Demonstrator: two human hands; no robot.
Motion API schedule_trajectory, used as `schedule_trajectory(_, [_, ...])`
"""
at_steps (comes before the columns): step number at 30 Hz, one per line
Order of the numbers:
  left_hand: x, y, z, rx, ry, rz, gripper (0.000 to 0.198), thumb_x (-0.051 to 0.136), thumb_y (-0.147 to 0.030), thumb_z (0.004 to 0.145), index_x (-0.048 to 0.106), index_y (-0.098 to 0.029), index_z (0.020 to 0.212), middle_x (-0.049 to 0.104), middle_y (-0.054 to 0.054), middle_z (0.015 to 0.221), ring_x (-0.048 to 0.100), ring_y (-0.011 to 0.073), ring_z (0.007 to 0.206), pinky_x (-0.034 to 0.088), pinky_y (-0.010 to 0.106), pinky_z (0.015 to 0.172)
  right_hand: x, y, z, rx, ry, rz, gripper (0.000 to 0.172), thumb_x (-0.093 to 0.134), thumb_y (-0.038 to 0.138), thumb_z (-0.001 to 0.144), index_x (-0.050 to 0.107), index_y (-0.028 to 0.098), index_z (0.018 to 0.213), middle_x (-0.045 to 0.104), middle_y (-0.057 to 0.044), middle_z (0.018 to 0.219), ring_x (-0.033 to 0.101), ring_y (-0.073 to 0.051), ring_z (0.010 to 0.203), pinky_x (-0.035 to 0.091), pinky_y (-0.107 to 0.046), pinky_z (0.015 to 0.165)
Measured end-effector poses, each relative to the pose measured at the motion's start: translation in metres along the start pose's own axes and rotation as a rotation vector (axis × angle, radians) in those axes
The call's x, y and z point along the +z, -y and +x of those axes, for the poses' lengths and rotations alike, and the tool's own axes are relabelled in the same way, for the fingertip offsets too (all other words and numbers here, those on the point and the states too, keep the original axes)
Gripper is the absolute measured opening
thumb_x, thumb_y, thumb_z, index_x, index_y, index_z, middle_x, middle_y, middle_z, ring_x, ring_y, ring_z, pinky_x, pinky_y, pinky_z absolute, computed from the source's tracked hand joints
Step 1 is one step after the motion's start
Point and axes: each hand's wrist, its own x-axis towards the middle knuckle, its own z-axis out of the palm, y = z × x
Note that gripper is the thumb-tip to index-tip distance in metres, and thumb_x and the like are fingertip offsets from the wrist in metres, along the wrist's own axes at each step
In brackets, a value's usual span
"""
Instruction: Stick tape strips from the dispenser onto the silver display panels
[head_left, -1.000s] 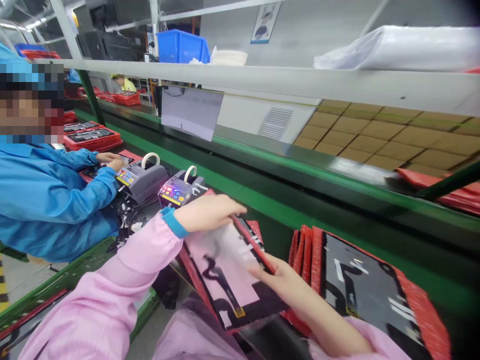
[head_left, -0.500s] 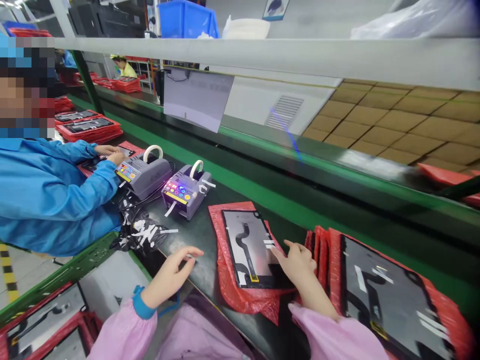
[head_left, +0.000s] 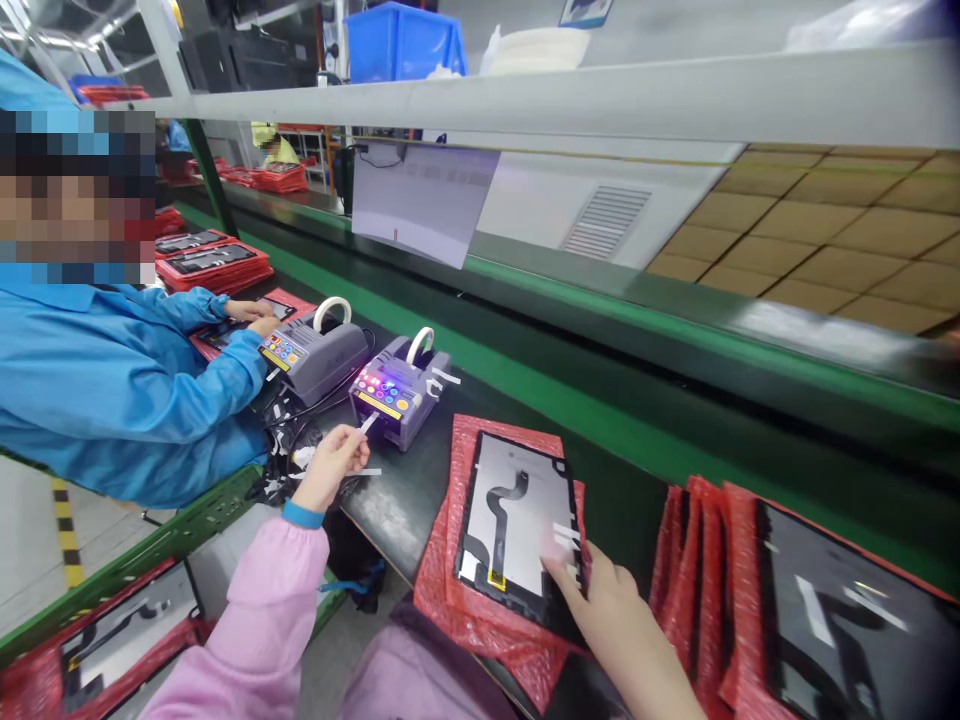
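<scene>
My left hand (head_left: 330, 468) pinches the end of a white tape strip (head_left: 369, 422) at the front of the nearer grey tape dispenser (head_left: 411, 428), whose small lights glow. Flat on red bubble-wrap bags (head_left: 435, 610) in front of me lies a tablet screen panel (head_left: 525, 525), with a grey back, a black curved flex cable and a few white tape pieces near its right edge. My right hand (head_left: 619, 610) grips that right edge, thumb on top; its other fingertips are partly hidden.
More panels in red bags (head_left: 832, 610) stand at the right, and others sit in a green-edged crate (head_left: 127, 625) at lower left. A co-worker in a blue sleeve (head_left: 187, 400) works beside a second dispenser (head_left: 322, 350). Tape scraps hang near the table edge.
My left hand has moved forward and left to the dispenser and closed on the tape end. My right hand has shifted down along the panel's edge. The view has turned slightly.
</scene>
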Motion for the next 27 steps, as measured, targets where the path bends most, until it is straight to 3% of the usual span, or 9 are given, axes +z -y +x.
schedule_trajectory(4, [-0.032, -0.021, 0.026, 0.216, -0.276, -0.047, 0.036, 0.063, -0.051, 0.079, 0.042, -0.022, 0.083, 0.052, -0.005, 0.068, 0.055, 0.0082, 0.056, 0.042, 0.018, 0.050, 0.003, -0.009, -0.010, 0.004, -0.018, 0.105, 0.081, 0.026, 0.065, 0.080, 0.042, 0.007, 0.134, 0.056, -0.025, 0.113, 0.061, -0.041, 0.100, 0.050, -0.052, 0.085])
schedule_trajectory(7, [-0.065, -0.036, 0.062, 0.267, -0.482, -0.039, 0.031, 0.058, -0.043, 0.084, 0.034, -0.025, 0.093, 0.052, -0.006, 0.073, 0.055, 0.0075, 0.053, 0.040, 0.017, 0.048, 0.009, -0.012, -0.017, -0.040, -0.030, 0.151, 0.078, 0.028, 0.064, 0.081, 0.041, 0.007, 0.134, 0.055, -0.025, 0.112, 0.061, -0.043, 0.101, 0.051, -0.054, 0.080])
schedule_trajectory(9, [-0.078, -0.041, 0.086, 0.247, -0.549, -0.024, 0.035, 0.061, -0.037, 0.083, 0.030, -0.026, 0.095, 0.050, -0.008, 0.068, 0.052, 0.0076, 0.046, 0.038, 0.017, 0.045, 0.014, -0.014, -0.018, -0.080, -0.041, 0.184, 0.075, 0.031, 0.062, 0.082, 0.041, 0.008, 0.133, 0.055, -0.024, 0.112, 0.059, -0.043, 0.105, 0.051, -0.053, 0.081])
schedule_trajectory(12, [-0.083, -0.044, 0.108, 0.262, -0.592, -0.011, 0.042, 0.067, -0.027, 0.077, 0.030, -0.025, 0.095, 0.047, -0.011, 0.063, 0.049, 0.0070, 0.044, 0.037, 0.018, 0.046, 0.021, -0.019, -0.017, -0.103, -0.054, 0.222, 0.066, 0.037, 0.060, 0.083, 0.046, 0.014, 0.129, 0.057, -0.020, 0.110, 0.060, -0.041, 0.105, 0.051, -0.052, 0.085])
schedule_trajectory(15, [-0.078, -0.047, 0.108, 0.364, -0.663, -0.013, 0.042, 0.067, -0.019, 0.076, 0.031, -0.024, 0.098, 0.046, -0.011, 0.066, 0.047, 0.0049, 0.049, 0.037, 0.016, 0.050, 0.025, -0.024, -0.016, -0.106, -0.064, 0.248, 0.061, 0.041, 0.060, 0.083, 0.050, 0.018, 0.126, 0.059, -0.017, 0.107, 0.062, -0.039, 0.101, 0.051, -0.051, 0.087])
schedule_trajectory(19, [-0.062, -0.042, 0.082, 0.458, -0.716, -0.036, 0.037, 0.056, -0.020, 0.084, 0.025, -0.026, 0.103, 0.047, -0.009, 0.080, 0.051, 0.0022, 0.057, 0.039, 0.013, 0.053, 0.026, -0.029, -0.015, -0.105, -0.056, 0.261, 0.072, 0.038, 0.065, 0.083, 0.045, 0.013, 0.132, 0.058, -0.019, 0.108, 0.060, -0.039, 0.104, 0.049, -0.051, 0.090])
schedule_trajectory(23, [-0.022, -0.015, 0.038, 0.354, -0.523, -0.020, 0.053, 0.069, -0.033, 0.076, 0.025, -0.030, 0.106, 0.052, -0.002, 0.104, 0.063, 0.0070, 0.060, 0.050, 0.019, 0.051, 0.024, -0.029, -0.014, -0.088, -0.034, 0.268, 0.077, 0.036, 0.070, 0.082, 0.045, 0.011, 0.131, 0.057, -0.019, 0.110, 0.059, -0.038, 0.106, 0.047, -0.052, 0.093])
schedule_trajectory(27, [0.019, 0.007, 0.007, 0.252, -0.310, -0.036, 0.066, 0.077, -0.035, 0.069, 0.027, -0.031, 0.111, 0.053, 0.003, 0.117, 0.068, 0.0113, 0.064, 0.059, 0.031, 0.060, 0.016, -0.024, -0.014, -0.059, -0.001, 0.283, 0.081, 0.035, 0.073, 0.080, 0.045, 0.011, 0.131, 0.056, -0.019, 0.110, 0.058, -0.038, 0.108, 0.045, -0.053, 0.097])
